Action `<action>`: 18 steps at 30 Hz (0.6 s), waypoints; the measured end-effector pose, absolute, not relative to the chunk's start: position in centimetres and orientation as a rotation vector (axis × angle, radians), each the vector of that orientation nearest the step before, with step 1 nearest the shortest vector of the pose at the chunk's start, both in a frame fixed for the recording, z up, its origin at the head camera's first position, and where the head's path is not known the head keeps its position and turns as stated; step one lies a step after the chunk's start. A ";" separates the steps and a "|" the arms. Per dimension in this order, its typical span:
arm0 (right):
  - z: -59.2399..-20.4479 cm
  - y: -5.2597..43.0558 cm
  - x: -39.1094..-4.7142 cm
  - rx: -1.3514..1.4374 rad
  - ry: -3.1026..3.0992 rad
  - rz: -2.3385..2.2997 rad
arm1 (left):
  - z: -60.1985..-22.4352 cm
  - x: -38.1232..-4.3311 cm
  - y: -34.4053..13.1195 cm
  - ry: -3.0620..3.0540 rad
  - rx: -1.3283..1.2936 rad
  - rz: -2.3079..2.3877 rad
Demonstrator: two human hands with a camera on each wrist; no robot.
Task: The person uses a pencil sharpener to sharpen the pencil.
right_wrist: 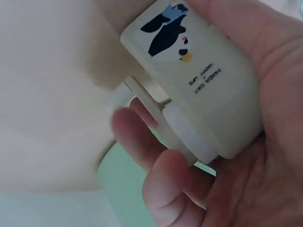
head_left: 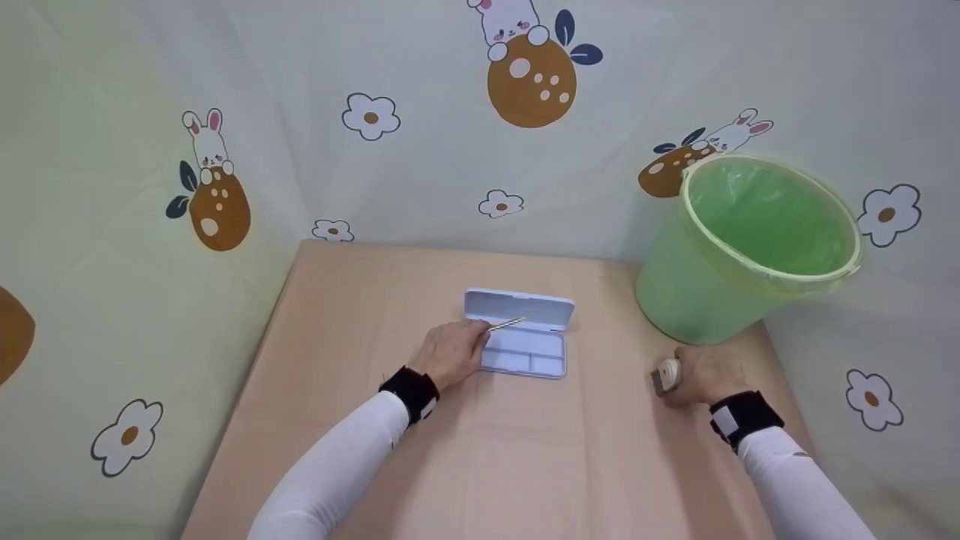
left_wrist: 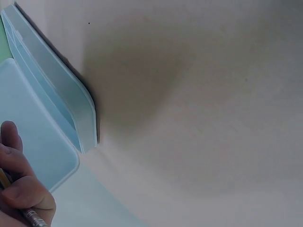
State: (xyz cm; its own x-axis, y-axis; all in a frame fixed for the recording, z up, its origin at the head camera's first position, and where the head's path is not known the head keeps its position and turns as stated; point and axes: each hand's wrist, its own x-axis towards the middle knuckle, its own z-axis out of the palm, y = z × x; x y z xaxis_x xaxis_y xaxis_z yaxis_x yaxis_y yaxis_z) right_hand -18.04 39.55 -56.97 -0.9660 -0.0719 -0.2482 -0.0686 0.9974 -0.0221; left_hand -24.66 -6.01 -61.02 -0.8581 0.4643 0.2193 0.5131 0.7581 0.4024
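Observation:
Between thumb and fingers, my left hand (head_left: 450, 354) pinches a slim pencil (head_left: 510, 323) over the left end of an open light blue pencil case (head_left: 546, 342). Its lid (head_left: 517, 308) stands raised at the back, and low compartments show in the tray. In the left wrist view the pencil (left_wrist: 34, 217) has a silvery patterned barrel. My right hand (head_left: 709, 375) grips a cream hand-crank pencil sharpener (head_left: 669, 373) on the table's right side. A panda print marks the sharpener (right_wrist: 208, 90) in the right wrist view, where curled fingers lie beside its crank (right_wrist: 147, 97).
Behind my right hand stands a tall green bin (head_left: 697, 285) with a plastic liner. A peach-coloured cover lies over the table (head_left: 525, 450). Pale curtains (head_left: 420, 172) printed with rabbits and flowers hang at the back and both sides.

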 end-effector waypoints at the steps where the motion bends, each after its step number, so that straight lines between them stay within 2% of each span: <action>1: -57.1 39.5 -18.1 -0.118 2.891 -0.018 | -61.1 -24.7 -6.0 -2.846 -0.799 -0.699; 18: -58.2 37.2 -18.4 -0.263 2.891 -0.363 | -61.2 -24.2 -5.7 -2.856 -0.792 -0.712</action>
